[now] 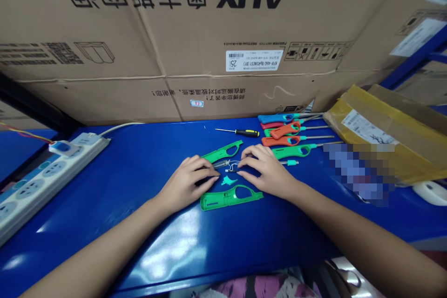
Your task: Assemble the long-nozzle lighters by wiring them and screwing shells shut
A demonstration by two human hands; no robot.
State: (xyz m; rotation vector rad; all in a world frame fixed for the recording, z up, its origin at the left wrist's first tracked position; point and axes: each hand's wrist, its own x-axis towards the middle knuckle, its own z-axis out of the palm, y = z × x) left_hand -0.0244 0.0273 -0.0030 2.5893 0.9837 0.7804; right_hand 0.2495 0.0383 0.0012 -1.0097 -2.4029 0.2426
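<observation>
Two green plastic lighter shell halves lie on the blue table: one point(223, 151) above my hands, the other point(228, 197) just below them. Between them sit small inner parts point(228, 165) with thin wires and a teal trigger piece point(228, 180). My left hand point(188, 184) rests palm down, fingers curled toward the small parts and touching them. My right hand point(263, 167) lies opposite, its fingertips pressed on the same small parts. What the fingers pinch is too small to name.
Several assembled long-nose lighters point(288, 132) in blue, red, orange and green lie at the back right beside a yellow-handled screwdriver point(240, 132). A power strip point(45, 177) sits left. Cardboard boxes point(195, 32) wall the back; a taped parcel point(380, 125) lies right.
</observation>
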